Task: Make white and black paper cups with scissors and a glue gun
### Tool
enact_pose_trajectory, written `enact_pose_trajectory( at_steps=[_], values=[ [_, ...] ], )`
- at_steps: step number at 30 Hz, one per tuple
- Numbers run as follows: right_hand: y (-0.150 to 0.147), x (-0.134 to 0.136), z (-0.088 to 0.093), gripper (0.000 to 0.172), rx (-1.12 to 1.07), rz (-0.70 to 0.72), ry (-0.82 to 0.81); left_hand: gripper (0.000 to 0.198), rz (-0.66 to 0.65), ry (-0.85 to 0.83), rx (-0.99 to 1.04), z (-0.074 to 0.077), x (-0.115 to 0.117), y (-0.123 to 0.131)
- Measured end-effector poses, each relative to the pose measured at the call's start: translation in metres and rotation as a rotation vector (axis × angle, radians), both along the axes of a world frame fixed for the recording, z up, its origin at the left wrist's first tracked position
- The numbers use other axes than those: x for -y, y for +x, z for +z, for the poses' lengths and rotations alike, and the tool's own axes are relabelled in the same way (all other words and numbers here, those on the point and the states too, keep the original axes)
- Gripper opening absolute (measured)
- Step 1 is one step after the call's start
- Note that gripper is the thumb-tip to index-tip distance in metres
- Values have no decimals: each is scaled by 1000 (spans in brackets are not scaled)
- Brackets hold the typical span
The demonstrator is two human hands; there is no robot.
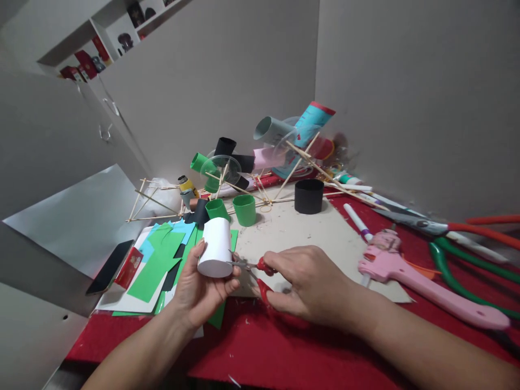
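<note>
My left hand (203,287) grips a white paper tube (216,244) near the middle of the head view, thumb on its left side and fingers below and behind. In my right hand (304,281) is a pair of red-handled scissors (262,265), its loops around my thumb and fingers. The blades point left and meet the tube's lower right edge; whether they are cutting cannot be made out. Just behind the tube stand two green paper rings (245,210). A black paper ring (309,196) stands farther right on a beige board (280,233).
Green paper sheets (156,265), a red packet (129,267) and a phone (109,266) lie at left. A pink glue gun (426,287) and large orange-and-green-handled shears (422,222) lie at right. Stick frames (298,162) with paper tubes stand behind, against grey walls.
</note>
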State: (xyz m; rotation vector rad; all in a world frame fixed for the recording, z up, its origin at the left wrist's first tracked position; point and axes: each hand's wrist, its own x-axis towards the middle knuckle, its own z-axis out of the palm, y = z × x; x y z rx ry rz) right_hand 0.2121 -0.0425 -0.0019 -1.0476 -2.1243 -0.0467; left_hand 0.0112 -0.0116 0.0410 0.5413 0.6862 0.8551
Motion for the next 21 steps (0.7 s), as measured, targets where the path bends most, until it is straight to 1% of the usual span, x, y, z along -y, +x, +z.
enact_pose_trajectory(
  at_steps=[3,6,13,21],
  values=[
    [0,-1,-2,17,15,6,1,52,9,7,-14,-1,0,0],
    [0,-1,-4,15,22,22,1,51,23,10,-23,-3,0,1],
    [0,-2,-6,15,78,-5,9,50,-11,11,-13,-6,0,2],
    [0,-1,-3,19,110,-19,34,50,-34,-18,5,-9,0,4]
  ],
)
